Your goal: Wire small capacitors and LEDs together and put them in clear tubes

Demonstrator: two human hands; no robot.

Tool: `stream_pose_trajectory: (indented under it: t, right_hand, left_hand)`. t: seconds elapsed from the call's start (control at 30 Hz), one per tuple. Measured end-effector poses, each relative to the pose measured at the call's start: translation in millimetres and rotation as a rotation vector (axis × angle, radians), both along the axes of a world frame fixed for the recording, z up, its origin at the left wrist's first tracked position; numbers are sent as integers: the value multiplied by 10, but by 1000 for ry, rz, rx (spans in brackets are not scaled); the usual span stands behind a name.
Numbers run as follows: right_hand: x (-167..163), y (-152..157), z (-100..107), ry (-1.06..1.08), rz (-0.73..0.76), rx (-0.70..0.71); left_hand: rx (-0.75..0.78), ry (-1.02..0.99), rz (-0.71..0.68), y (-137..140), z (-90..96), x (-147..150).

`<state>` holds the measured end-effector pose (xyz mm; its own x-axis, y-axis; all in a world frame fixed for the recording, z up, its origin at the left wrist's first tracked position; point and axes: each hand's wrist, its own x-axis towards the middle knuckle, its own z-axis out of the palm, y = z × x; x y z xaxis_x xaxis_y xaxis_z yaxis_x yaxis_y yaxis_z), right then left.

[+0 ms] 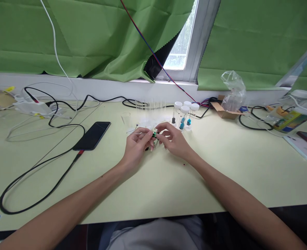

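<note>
Left hand (135,147): mine, thumb and forefinger pinched on a small green piece (154,134).
Right hand (176,140): fingers curled in, tips against the same piece; whether they grip it or only steady it, I cannot tell.
Green piece: held up between my two hands, over the table (117,205); partly covered by my fingers.
Thin pale strand (140,133): runs across my left fingers toward the piece; whether attached, unclear.
Capped vials (185,109): four, white lids, just beyond my right hand; teal and dark parts inside.
Clear vials (156,110): a row behind my hands, blurred.
Phone (92,136): flat, left of my left hand, cable plugged in.
Fingertip step: I judge it to be close fitting or adjusting of the piece.
Next move: calls for a steady left pinch and small, light right-hand turns.
</note>
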<state>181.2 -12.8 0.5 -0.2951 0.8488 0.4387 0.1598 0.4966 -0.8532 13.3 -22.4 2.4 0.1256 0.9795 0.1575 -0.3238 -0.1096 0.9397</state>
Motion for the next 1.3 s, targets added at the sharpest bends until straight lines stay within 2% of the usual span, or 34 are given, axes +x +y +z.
stream_pose_trajectory:
  t: [1.3]
  right_hand:
    - [-17,13,-29,12,-5,25]
  left_hand:
    - [-74,-104,-69,-37,-1,29]
